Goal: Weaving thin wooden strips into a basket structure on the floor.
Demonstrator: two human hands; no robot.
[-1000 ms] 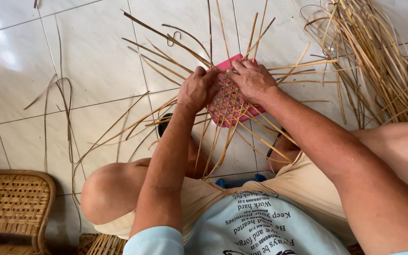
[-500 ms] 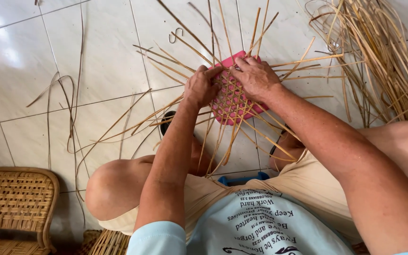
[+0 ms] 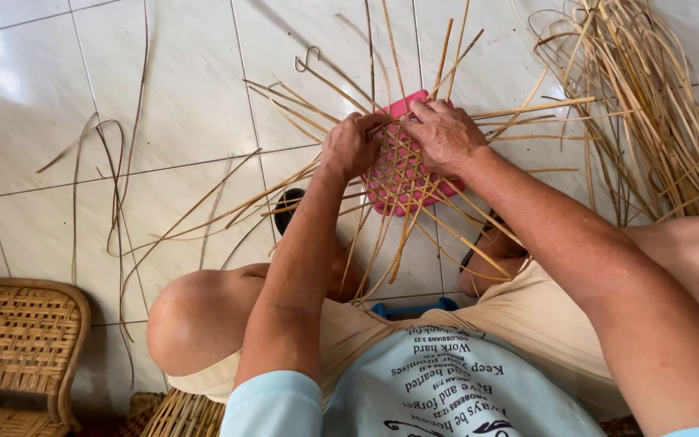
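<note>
Left hand point(image 3: 352, 146), right hand point(image 3: 444, 134) pinching cane strips point(image 3: 402, 158).

Glossy white floor tiles point(image 3: 180, 89) are gleaming; matt, dry rattan strips point(image 3: 649, 121) are lying upper right; a smooth pink plastic board point(image 3: 402, 174) is showing centre; woven cane chair point(image 3: 18, 340) lower left.

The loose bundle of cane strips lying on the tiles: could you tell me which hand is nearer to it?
Right. The right hand rests on the pink board's near side to the bundle of cane strips; the left hand is on the far side of the board.
</note>
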